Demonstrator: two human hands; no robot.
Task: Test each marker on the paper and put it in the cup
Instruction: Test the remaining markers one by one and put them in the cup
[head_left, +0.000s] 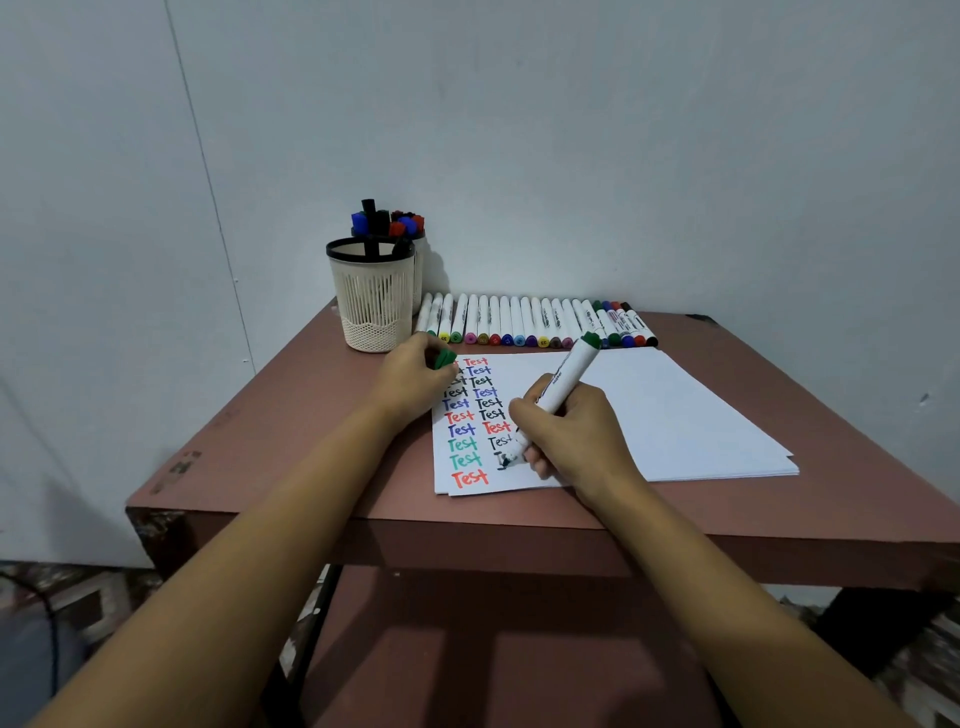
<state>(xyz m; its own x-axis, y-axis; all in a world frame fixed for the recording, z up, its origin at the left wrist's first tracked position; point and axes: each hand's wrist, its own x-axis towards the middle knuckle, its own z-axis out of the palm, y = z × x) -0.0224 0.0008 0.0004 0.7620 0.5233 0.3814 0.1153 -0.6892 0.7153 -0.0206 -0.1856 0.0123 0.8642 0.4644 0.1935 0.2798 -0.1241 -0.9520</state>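
Left grip (415, 375) and right grip (569, 434) are curled.

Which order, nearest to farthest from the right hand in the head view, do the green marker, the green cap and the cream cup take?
1. The green marker: gripped in the right hand, tip on the paper.
2. The green cap: to the left, held in the left hand.
3. The cream cup: farthest, back left.

The scene is lit dimly and evenly by cool, diffuse light. A soft shadow is thrown onto the wall (571, 156) right of the cup (371, 306). Beneath the table (249, 467) deep shade is seen. The edges are bowed by wide-angle distortion, and the floor (93, 603) is blurred.
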